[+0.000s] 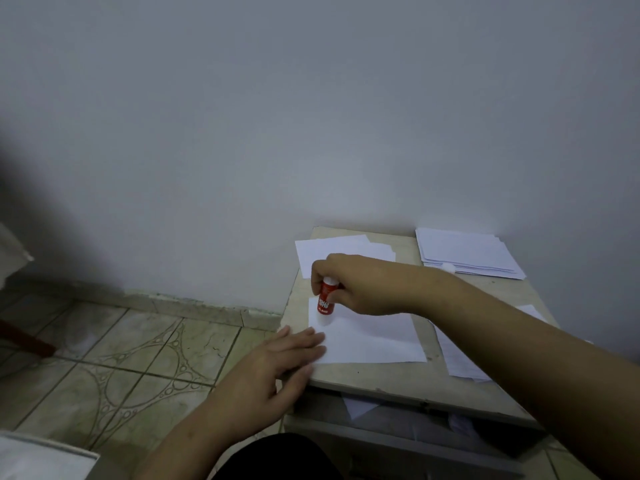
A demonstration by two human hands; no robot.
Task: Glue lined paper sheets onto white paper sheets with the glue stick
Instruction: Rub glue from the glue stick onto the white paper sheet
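Observation:
A white paper sheet [374,337] lies on the small table [412,374] in front of me. My right hand [360,285] grips the red glue stick [326,299] upright, its tip down on the sheet's far left corner. My left hand [277,362] rests flat with straight fingers on the sheet's near left corner. Lined paper sheets [457,362] lie to the right, partly hidden under my right forearm.
A stack of white sheets [467,252] sits at the table's far right, with a small white cap [449,267] at its front edge. Two more sheets [332,251] lie at the far left. An open drawer [408,427] holds paper below the tabletop. Tiled floor lies to the left.

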